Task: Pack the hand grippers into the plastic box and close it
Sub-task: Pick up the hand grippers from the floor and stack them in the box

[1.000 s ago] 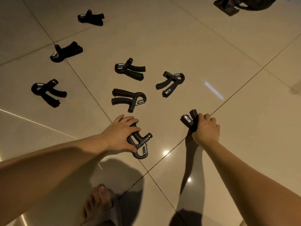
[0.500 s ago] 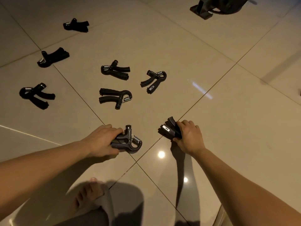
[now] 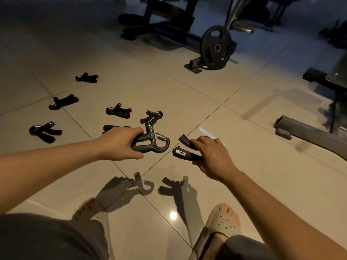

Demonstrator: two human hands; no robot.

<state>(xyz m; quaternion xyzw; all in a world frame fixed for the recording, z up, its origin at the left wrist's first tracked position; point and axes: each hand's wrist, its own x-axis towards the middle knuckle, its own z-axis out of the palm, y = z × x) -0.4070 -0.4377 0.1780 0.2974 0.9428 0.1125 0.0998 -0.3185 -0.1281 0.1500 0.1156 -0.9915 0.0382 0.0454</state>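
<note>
Floor: pale glossy tiles (image 3: 187, 94) with dark grout lines, dimly lit, one bright lamp glare between the feet.
Left hand: the left hand (image 3: 120, 143) is closed round the handles of the first hand gripper (image 3: 150, 144) and holds it clear of the floor.
First hand gripper: its long axis runs left to right. The looped head and steel spring point right, toward the other hand, and a short arm sticks up and away.
Right hand: the right hand (image 3: 212, 156) grips the second hand gripper (image 3: 185, 152), fingers curled over its head end, also off the floor.
Second hand gripper: its two handles are splayed and point left, their tips just beside the first one's loop but apart from it.
Loose hand grippers: the loose hand grippers (image 3: 118, 112) lie flat on the tiles beyond and left of the hands, spread apart. One is half hidden behind the left hand.
Background: a weight plate (image 3: 216, 47) stands upright on a stand, with dark gym frames behind it.
Right edge: a grey bar (image 3: 309, 132) lies on the floor.
Feet: a pale sandal (image 3: 223, 220) on the right foot.
</note>
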